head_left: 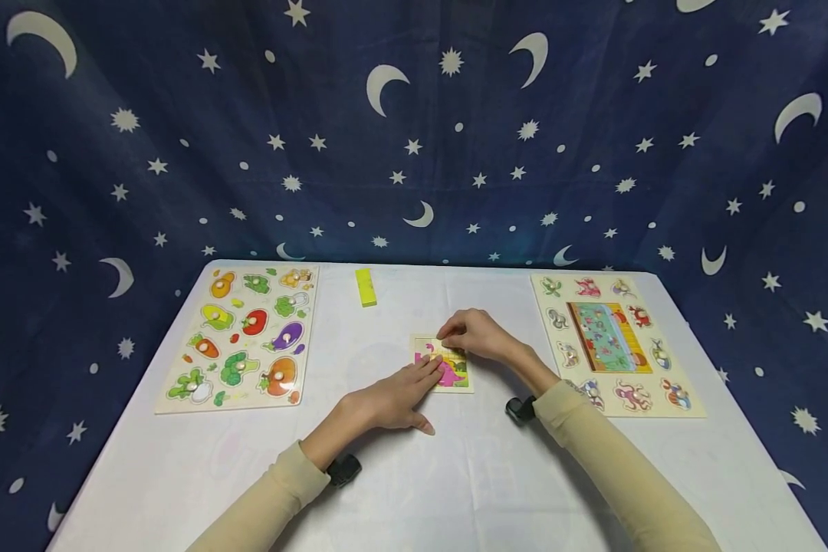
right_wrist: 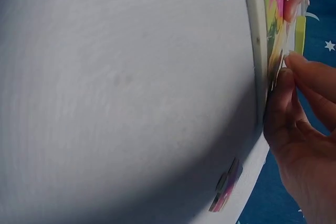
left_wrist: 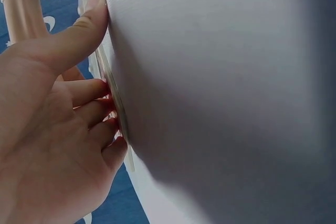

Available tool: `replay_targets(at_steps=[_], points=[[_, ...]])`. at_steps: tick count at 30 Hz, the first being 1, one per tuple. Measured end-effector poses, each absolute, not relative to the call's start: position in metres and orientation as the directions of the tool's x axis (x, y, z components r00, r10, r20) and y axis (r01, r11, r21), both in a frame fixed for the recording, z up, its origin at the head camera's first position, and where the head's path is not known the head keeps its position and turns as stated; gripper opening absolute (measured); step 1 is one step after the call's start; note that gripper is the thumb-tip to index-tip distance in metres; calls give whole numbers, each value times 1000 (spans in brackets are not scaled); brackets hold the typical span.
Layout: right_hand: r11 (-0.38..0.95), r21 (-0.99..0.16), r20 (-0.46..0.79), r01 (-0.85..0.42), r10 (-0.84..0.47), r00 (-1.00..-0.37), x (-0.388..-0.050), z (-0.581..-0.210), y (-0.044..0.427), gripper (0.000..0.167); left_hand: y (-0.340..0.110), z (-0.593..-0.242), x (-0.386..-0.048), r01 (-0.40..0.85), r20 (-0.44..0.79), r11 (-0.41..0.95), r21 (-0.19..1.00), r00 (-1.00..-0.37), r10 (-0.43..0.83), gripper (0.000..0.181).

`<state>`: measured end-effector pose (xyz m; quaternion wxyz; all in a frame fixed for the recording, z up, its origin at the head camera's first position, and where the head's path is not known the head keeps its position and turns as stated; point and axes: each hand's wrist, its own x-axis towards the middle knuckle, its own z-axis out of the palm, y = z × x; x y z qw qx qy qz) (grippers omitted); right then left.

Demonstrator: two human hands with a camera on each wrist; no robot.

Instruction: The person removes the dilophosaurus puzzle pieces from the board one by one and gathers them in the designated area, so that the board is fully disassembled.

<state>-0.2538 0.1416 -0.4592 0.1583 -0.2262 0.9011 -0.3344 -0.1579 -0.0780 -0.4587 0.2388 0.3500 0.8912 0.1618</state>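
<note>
- Head: dinosaur puzzle (head_left: 458, 376) is placed between vegetable board (head_left: 254, 342) and sea-animal board (head_left: 616, 342); left side is covered by left hand (head_left: 400, 395), fingers straight; far right corner by right hand (head_left: 481, 335).
- Left wrist: thumb is splayed from fingers.
- Right wrist: fingertips are held narrow; whether anything is pinched can't be told.

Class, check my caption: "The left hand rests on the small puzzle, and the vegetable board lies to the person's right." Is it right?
Wrong side: the head view shows the vegetable board to the person's left. The left hand does rest on the small puzzle.
</note>
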Motion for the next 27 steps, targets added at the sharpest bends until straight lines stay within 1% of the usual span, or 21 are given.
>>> replay_targets(at_steps=[5,12,22,27], points=[[678,-683,-147,-273,-493,-857,-254,-460,141,13,-77,-459,-158,539,-318,706,460,-642,698,101],[660,-692,-117,-293,-503,-856,-255,-462,140,10,-77,-457,-156,519,-323,711,474,-649,689,101],[623,-754,-151,-208,-473,-868,-255,-464,139,9,-77,-456,-157,515,-322,708,483,-647,691,101],[619,-762,-171,-188,-472,-865,-255,-465,139,10,-77,-455,-156,520,-317,706,481,-647,693,100]])
